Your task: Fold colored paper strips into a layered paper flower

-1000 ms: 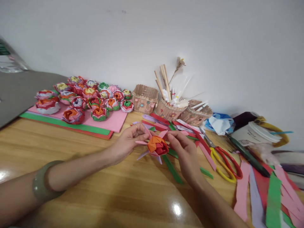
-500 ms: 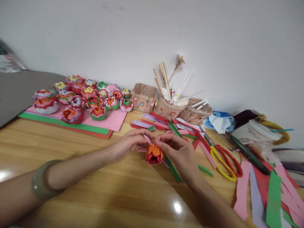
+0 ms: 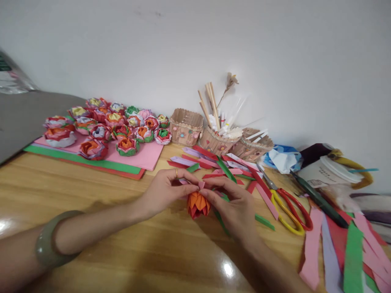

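An orange and red folded paper flower (image 3: 198,204) hangs just above the table between my two hands, its petal tips turned down toward me. My left hand (image 3: 171,187) pinches a pink paper strip (image 3: 201,185) at the top of the flower, thumb against forefinger. From the other side, my right hand (image 3: 232,202) is closed on the flower's upper right edge, its thumb on the orange petals. Behind the hands lie many folded paper strips (image 3: 226,165) in red, pink, green and lilac.
Finished paper flowers (image 3: 114,118) cover stacked coloured sheets (image 3: 154,156) at the left. Decorated wooden baskets (image 3: 185,132) stand along the wall. To the right are scissors (image 3: 288,207), a dark green cutter (image 3: 319,199), a white tub (image 3: 332,173) and loose cut paper (image 3: 352,256).
My left hand has moved right and closed on the pink strip at the flower's top. The flower has tipped, with its opening facing further down.
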Demonstrator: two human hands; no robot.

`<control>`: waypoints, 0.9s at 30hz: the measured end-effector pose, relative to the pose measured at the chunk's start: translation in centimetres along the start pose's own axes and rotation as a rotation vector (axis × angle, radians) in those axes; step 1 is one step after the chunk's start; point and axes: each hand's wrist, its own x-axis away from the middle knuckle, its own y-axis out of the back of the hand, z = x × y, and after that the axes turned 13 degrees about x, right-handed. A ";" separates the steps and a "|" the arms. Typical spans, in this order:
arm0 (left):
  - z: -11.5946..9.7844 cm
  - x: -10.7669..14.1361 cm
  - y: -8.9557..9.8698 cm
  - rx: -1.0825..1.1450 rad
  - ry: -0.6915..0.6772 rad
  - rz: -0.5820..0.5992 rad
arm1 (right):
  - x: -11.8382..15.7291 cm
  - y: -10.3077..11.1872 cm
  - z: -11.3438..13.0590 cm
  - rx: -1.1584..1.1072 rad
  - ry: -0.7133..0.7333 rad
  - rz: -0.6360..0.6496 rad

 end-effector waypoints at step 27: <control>-0.1 0.3 1.0 -0.580 -0.783 0.294 | 1.0 0.5 -1.3 0.401 0.726 -0.165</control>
